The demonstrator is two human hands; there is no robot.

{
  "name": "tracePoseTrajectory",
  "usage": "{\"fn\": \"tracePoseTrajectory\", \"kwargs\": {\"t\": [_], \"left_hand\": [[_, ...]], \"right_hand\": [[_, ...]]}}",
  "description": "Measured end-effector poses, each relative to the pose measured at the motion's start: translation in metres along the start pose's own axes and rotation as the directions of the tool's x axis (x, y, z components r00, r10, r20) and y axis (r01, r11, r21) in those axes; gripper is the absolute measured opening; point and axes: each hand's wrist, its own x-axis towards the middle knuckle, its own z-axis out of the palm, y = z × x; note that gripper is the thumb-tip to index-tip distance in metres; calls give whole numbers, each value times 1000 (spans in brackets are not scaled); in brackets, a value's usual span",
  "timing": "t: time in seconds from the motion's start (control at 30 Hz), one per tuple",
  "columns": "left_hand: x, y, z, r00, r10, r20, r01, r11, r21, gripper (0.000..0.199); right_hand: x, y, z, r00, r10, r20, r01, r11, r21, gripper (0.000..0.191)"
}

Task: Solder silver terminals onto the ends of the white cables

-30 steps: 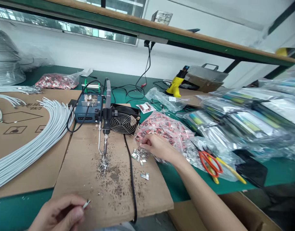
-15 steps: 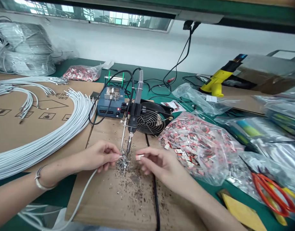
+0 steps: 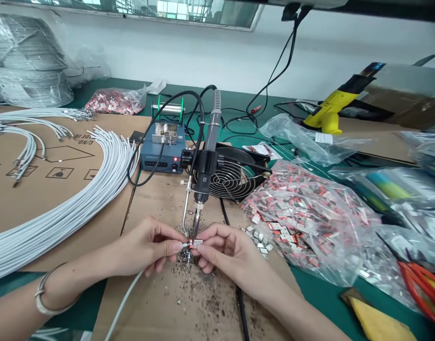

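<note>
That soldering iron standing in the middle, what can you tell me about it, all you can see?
The soldering iron is a dark, slim tool with a ribbed grey top, clamped nearly upright in a black bracket before the fan. A black cable loops from its top to the blue station. Its metal tip points down at the cardboard, just above the small connector pinched between the left hand and right hand.

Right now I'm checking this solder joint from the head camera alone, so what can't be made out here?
- Head view: where the cable end meets the connector is too small, and the fingertips of the left hand and right hand cover it.
- The soldering iron tip is lost among the solder scraps.
- The scissors are cut off by the right edge.
</note>
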Motion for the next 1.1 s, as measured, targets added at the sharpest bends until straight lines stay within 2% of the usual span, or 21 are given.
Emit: {"fn": "tracePoseTrajectory", "kwargs": {"t": [0.43,0.63,1.1], "left_hand": [[1,0,-1,1000,-28,-4,28,999,-32,38],[0,-2,-1,1000,-13,-2,13,999,-41,40],[1,-2,-4,997,-41,63,53,979,-198,37]], "right_hand": [[1,0,2,999,30,-39,-30,1000,-9,36],[1,-1,0,1000,16,-16,-16,1000,-20,33],[-2,-5,-5,999,-27,27,27,1000,-7,26]]}}
